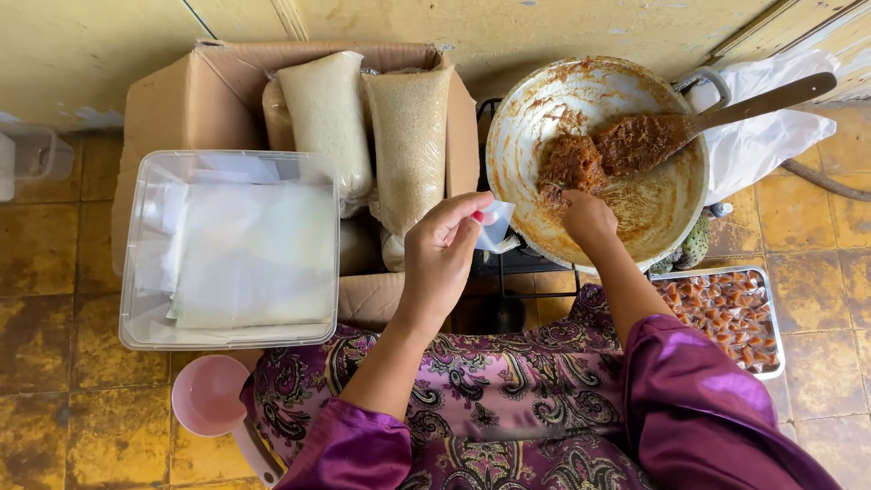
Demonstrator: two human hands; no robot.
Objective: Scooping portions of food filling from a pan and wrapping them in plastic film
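**Sticky paste, thin wrapper: hazards at the pan**

While the right hand [588, 216] works at the brown paste [573, 163] in the pan [544, 100], the main risk, as I judge it, is a badly sized pinch: the mass looks sticky, so too much may cling to the fingers or string back onto the pan wall. A second risk lies with the left hand [442, 259]. It holds a small clear wrapper [496, 224] by one edge only, and so light a sheet could fold on itself or slip free before anything is laid on it. The pan overhangs its rack towards the person, so a downward push on the near rim could tip it.

Right hand: fingers curled and bunched at the near edge of the paste, touching it; whether a piece is already pinched off cannot be told. The wooden spatula [717, 113] rests in the pan beyond this hand, loaded with more paste.

Left hand: closed in a pinch, thumb against fingertips, gripping the wrapper just beside the right hand. A clear box of wrapper sheets [231, 249] sits to its left; a tray of wrapped pieces [730, 318] lies right of the right forearm.
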